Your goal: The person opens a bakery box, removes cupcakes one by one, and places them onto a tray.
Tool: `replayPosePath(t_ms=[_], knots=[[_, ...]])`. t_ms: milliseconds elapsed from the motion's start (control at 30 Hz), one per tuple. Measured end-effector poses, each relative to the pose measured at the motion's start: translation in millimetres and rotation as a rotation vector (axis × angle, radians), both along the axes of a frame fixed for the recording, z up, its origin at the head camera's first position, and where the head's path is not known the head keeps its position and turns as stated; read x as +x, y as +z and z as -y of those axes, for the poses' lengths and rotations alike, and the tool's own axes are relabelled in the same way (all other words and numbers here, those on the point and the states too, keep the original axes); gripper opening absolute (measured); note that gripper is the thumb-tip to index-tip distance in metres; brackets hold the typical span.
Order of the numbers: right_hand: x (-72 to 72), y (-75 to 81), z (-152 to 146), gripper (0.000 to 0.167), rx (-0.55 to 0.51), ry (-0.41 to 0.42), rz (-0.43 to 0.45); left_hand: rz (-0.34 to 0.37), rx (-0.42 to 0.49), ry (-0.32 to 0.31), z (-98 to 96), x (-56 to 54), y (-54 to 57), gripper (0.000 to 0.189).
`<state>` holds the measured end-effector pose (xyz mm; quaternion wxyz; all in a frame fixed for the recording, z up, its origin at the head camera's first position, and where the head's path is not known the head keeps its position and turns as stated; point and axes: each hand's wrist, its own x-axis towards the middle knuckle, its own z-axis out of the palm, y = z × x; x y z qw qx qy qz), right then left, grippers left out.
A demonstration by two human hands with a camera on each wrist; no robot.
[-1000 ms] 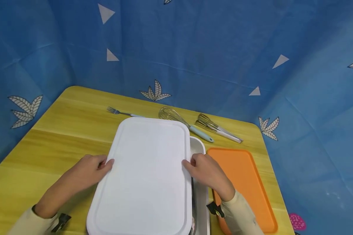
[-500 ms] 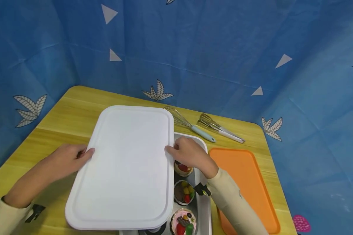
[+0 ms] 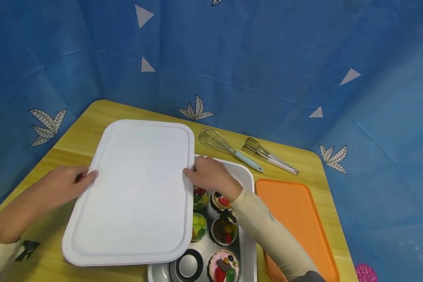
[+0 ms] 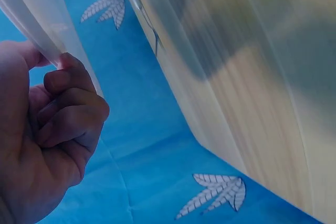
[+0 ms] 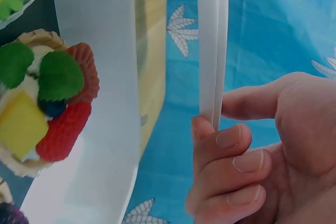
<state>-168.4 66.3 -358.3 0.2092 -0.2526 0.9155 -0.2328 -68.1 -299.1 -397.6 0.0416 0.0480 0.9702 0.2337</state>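
White lid [image 3: 137,188] is being held over the L pt. of a white box [image 3: 248,254] w/ cupcakes [image 3: 223,266] & bench [image 3: 91,113] to its L; long axis is running away from the person, far end leaning slightly R. L hand [image 3: 68,182] is pinching its L long edge, R hand [image 3: 211,176] the R, thumbs resting on top, fingers curling under.

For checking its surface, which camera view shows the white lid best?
The head view: the white lid shows its upper face almost whole. The left wrist view shows only part, pinched by the left hand; the right wrist view, only its edge, in the right hand.
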Motion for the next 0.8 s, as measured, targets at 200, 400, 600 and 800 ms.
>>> replayPosePath(t_ms=[200, 400, 600, 800], knots=[[-3.4, -3.8, 20, 0.046, 0.033, 0.001, -0.032, 0.032, 0.004, 0.008, 15.8, -2.4, -0.3, 0.043], [-2.7, -11.8, 38, 0.044, 0.117, 0.009, -0.062, 0.012, -0.022, 0.011, 30.3, -7.8, -5.2, 0.044], [-1.0, -17.8, 53, 0.044, 0.158, 0.019, -0.084, -0.021, -0.050, 0.021, 42.6, -9.9, -11.1, 0.043], [-4.0, -18.4, 69, 0.038, 0.155, 0.062, -0.030, -0.029, -0.079, 0.050, 54.9, -8.0, -10.8, 0.043]])
